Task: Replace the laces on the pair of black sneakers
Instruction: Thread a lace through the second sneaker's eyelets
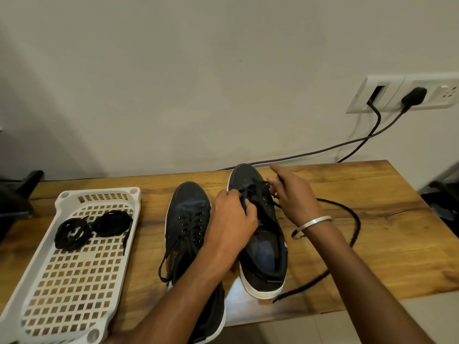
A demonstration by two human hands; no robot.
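Observation:
Two black sneakers with white soles stand on the wooden table (372, 244), toes toward the wall. The left sneaker (185, 219) is laced, its lace ends trailing loose beside it. My left hand (229, 220) grips the tongue and lace area of the right sneaker (263, 247). My right hand (294, 192) pinches the black lace (352, 227) at the eyelets, index finger pointing out. That lace runs in a long loop over the table to the right and back past the heel. Two coiled black laces (92, 228) lie in the white basket.
A white perforated plastic basket (64, 281) sits at the table's left. Black cables (323, 151) run from a wall socket panel (407, 94) down behind the table. A dark object (15, 194) stands off the table's left end. The table's front edge lies close below the sneakers' heels.

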